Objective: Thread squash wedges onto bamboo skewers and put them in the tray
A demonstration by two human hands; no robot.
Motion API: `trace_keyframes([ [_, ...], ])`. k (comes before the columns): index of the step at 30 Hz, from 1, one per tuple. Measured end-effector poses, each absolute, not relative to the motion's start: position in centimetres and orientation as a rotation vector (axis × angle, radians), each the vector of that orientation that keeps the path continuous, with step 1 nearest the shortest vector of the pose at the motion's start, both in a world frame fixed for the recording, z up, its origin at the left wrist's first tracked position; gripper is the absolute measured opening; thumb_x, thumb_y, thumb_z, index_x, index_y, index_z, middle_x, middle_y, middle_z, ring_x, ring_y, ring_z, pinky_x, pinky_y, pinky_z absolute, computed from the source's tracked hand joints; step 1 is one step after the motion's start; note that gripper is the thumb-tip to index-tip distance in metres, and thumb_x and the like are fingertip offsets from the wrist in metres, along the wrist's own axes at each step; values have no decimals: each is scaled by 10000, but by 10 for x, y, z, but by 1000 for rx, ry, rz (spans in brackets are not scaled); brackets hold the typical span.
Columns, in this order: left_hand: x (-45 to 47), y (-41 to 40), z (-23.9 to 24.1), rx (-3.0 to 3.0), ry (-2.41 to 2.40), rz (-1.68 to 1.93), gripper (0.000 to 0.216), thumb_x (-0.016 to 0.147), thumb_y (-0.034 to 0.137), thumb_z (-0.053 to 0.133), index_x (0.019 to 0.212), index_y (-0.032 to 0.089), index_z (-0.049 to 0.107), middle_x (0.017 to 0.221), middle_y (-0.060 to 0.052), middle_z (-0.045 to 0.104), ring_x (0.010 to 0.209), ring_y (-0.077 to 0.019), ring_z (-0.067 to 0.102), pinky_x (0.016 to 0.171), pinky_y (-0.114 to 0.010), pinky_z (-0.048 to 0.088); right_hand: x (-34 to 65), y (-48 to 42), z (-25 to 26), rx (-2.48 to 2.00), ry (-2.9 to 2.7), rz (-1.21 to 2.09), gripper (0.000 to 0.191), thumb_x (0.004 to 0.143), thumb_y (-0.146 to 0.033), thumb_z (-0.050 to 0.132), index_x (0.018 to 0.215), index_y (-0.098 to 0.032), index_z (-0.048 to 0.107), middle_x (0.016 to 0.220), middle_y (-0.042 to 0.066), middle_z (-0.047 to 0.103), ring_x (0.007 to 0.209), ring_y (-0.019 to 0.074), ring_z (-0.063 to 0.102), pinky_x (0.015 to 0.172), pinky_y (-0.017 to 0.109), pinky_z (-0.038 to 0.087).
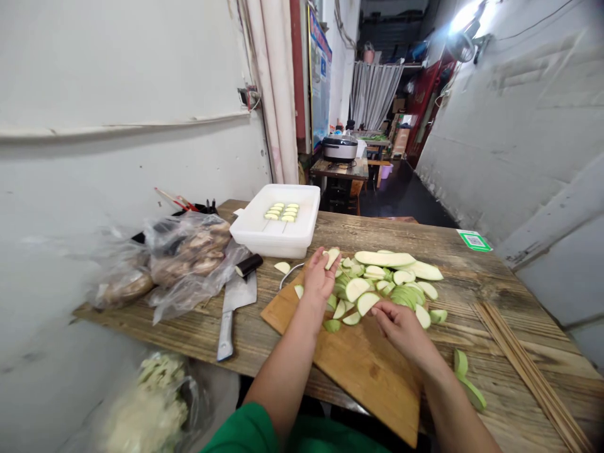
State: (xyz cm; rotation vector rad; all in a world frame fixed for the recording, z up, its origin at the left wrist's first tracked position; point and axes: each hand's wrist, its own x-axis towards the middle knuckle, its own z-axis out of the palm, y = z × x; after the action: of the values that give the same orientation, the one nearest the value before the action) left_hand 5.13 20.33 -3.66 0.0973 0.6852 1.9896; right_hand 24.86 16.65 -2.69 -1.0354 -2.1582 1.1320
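Observation:
A wooden cutting board (358,365) lies on the wooden table (472,283), heaped at its far end with several pale green vegetable slices (387,280). My left hand (319,277) reaches over the board's far left edge, its fingers pinched on one slice (332,256). My right hand (399,324) rests on the board beside the heap, fingers curled at a slice; I cannot make out what it holds. A white tray (264,236) behind the board holds skewered slices (283,212).
A cleaver (234,305) lies left of the board. Plastic bags of mushrooms (189,251) sit at the far left, another bag (151,402) below the table edge. Bamboo skewers (523,358) lie at the right. Loose slices (465,377) lie near the front edge.

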Motion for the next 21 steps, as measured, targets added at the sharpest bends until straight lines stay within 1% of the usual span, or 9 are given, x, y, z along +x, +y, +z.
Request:
trace_keyframes([
  [4, 52, 201, -35, 142, 735, 2036, 275, 740, 16, 571, 972, 150, 506, 877, -73, 647, 922, -160, 628, 889, -318, 462, 248, 166, -23, -1048, -2181, 1087, 272, 873, -296, 403, 654, -171, 505, 503, -48, 399, 474, 96, 372, 465, 203, 281],
  [8, 52, 201, -36, 161, 744, 1970, 243, 736, 22, 574, 927, 156, 505, 872, -68, 648, 931, -166, 627, 890, -317, 456, 246, 166, -19, -1045, -2181, 1067, 263, 859, -275, 412, 633, -170, 498, 515, -42, 402, 492, 99, 381, 475, 204, 290],
  [14, 50, 202, -37, 194, 755, 1954, 227, 747, 47, 573, 921, 171, 498, 898, -79, 657, 907, -168, 638, 870, -300, 468, 245, 165, -15, -1032, -2186, 1094, 280, 861, -269, 406, 601, -177, 454, 503, -47, 395, 488, 96, 376, 483, 206, 292],
  [18, 49, 203, -38, 202, 752, 1968, 213, 748, 47, 573, 913, 161, 503, 891, -73, 660, 883, -153, 642, 857, -285, 476, 246, 163, -13, -1026, -2187, 1080, 276, 854, -271, 410, 603, -176, 475, 507, -42, 406, 493, 100, 386, 479, 205, 299],
  [21, 48, 202, -38, 206, 755, 1967, 214, 744, 43, 579, 919, 147, 510, 898, -90, 664, 874, -158, 644, 850, -288, 477, 246, 162, -12, -1025, -2182, 1081, 281, 854, -288, 410, 608, -177, 489, 504, -39, 411, 491, 104, 393, 472, 204, 303],
])
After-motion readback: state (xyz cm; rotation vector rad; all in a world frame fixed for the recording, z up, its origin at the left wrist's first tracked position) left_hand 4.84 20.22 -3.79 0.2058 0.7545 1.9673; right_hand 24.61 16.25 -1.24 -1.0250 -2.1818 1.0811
